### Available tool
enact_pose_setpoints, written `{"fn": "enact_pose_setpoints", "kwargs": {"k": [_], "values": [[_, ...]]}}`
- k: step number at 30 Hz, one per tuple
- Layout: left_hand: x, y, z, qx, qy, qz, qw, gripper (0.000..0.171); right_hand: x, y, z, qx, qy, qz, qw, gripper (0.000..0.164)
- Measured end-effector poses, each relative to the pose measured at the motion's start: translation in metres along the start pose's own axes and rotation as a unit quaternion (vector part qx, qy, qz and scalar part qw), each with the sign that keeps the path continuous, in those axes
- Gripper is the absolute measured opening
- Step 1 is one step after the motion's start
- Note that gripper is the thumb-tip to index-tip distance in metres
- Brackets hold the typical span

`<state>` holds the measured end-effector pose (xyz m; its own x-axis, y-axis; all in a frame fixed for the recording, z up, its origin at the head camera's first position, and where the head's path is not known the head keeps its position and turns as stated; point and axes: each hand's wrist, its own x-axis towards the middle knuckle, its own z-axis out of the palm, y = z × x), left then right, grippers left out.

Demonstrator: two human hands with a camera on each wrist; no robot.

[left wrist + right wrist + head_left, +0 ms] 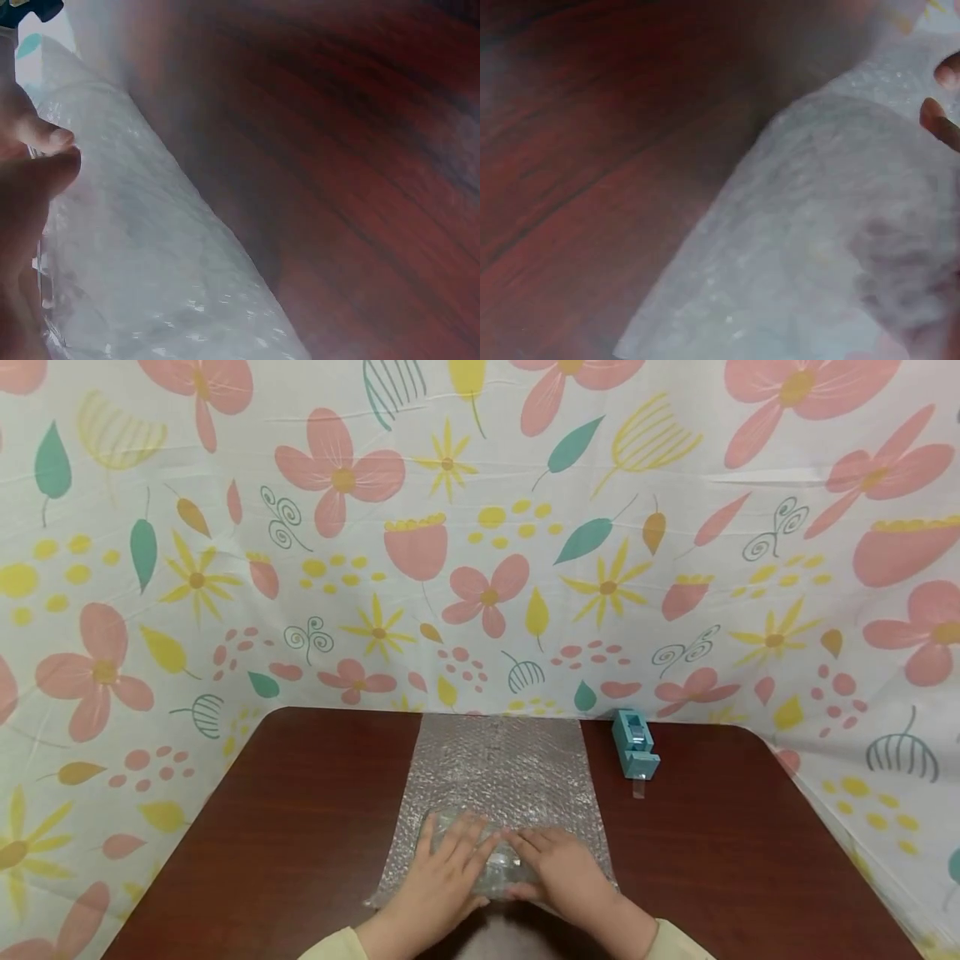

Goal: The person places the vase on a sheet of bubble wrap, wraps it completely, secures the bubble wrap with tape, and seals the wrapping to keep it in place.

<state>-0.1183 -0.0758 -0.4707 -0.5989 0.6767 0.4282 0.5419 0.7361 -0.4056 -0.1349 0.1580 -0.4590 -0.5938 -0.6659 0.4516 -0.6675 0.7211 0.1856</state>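
Note:
In the head view a sheet of clear bubble wrap (498, 760) lies lengthwise on the dark wooden table. A clear, shiny object (501, 864) is at its near end, largely covered by the hands, so its exact kind is hard to tell. My left hand (448, 872) rests over its left side with fingers extended and spread. From the right, my right hand (562, 868) lies on it, fingers reaching inward and thumb at the near side. The fingertips of the two hands almost meet. Both wrist views show the bubble wrap (150, 225) only blurrily.
A light blue tape dispenser (632, 743) stands at the back right of the table (720, 843), a short strip of tape hanging from its front. Behind the table hangs a floral curtain (480, 527). Bare wood borders the wrap on both sides.

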Motion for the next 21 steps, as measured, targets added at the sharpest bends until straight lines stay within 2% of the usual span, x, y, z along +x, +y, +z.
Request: {"fn": "enact_pose_setpoints", "kwargs": {"k": [4, 7, 11, 15, 19, 21], "values": [[-0.007, -0.003, 0.004, 0.014, 0.019, -0.005, 0.9997, 0.081, 0.003, 0.002, -0.003, 0.052, -0.030, 0.017, 0.998, 0.069], [-0.013, -0.005, 0.006, 0.017, 0.031, 0.005, 0.9993, 0.079, 0.004, 0.004, -0.005, 0.090, -0.041, 0.017, 0.995, 0.070], [-0.018, -0.006, 0.003, 0.045, 0.054, 0.049, 0.9963, 0.071, 0.007, 0.006, -0.008, 0.138, -0.066, 0.017, 0.988, 0.070], [-0.024, -0.003, 0.000, 0.052, 0.101, 0.107, 0.9878, 0.072, 0.008, 0.008, -0.011, 0.197, -0.111, 0.033, 0.974, 0.070], [-0.027, 0.002, 0.000, 0.043, 0.147, 0.114, 0.9815, 0.084, 0.009, 0.008, -0.013, 0.226, -0.128, 0.038, 0.965, 0.069], [-0.029, 0.005, 0.001, 0.045, 0.162, 0.109, 0.9797, 0.082, 0.009, 0.008, -0.014, 0.232, -0.134, 0.041, 0.963, 0.070]]}}
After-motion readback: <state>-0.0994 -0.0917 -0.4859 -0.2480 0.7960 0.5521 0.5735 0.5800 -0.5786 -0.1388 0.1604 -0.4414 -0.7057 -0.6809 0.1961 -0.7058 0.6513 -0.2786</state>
